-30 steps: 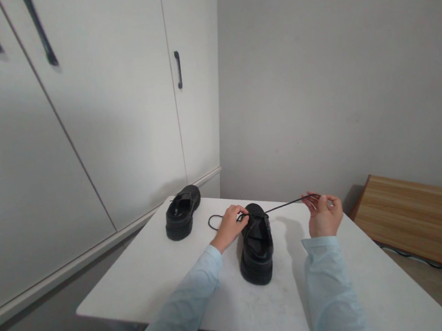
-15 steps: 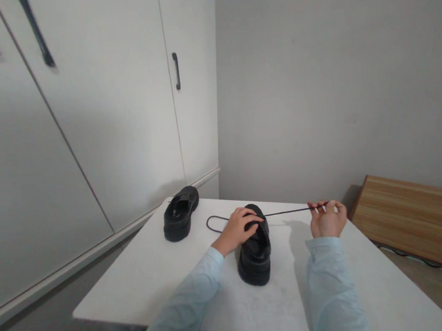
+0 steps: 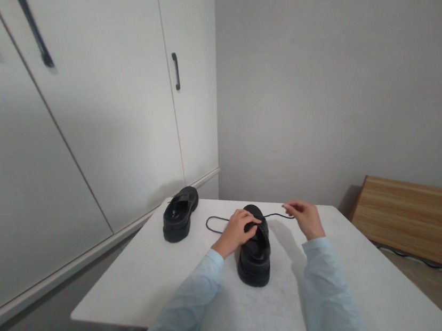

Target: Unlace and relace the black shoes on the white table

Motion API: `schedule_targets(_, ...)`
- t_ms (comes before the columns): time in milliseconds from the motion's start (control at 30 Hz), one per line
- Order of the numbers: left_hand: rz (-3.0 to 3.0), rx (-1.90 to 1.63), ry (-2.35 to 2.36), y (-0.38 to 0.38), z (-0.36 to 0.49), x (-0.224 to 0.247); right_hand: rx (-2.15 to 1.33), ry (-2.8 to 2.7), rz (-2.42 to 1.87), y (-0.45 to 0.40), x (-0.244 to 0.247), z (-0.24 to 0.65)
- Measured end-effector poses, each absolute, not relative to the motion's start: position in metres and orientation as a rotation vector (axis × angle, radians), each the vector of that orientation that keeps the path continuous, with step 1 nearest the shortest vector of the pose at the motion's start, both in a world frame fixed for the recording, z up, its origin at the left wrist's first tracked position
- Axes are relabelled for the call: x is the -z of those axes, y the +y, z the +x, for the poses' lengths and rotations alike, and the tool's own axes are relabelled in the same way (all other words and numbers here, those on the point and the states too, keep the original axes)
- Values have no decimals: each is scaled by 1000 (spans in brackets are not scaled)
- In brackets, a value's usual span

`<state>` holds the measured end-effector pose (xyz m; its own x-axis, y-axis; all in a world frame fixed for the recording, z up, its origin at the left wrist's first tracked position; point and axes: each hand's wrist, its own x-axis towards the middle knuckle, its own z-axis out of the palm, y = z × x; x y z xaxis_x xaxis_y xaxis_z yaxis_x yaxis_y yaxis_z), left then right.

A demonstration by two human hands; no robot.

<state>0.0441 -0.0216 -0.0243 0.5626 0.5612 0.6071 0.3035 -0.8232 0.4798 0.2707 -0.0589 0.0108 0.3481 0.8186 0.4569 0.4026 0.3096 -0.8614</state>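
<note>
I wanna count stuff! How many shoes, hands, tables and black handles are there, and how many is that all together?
Shoes: 2, the near shoe and the far shoe
Hands: 2, the left hand and the right hand
Tables: 1, the white table
Black handles: 3
Total: 8

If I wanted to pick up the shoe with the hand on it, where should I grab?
Probably the heel, from the near side: the shoe stands upright, heel toward the wearer, opening up. The left hand covers part of its front, and the lace runs right toward the right hand.
</note>
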Motion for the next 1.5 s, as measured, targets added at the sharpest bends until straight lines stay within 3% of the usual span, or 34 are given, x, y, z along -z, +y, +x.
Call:
schedule_targets(267, 2478, -1126, 740, -24, 45, 23, -536, -1709, -1430, -52, 2, 242)
schedule_targets(1500, 2426, -1113, 954, -20, 63, 29, -404, -1810, -1385, -47, 13, 218)
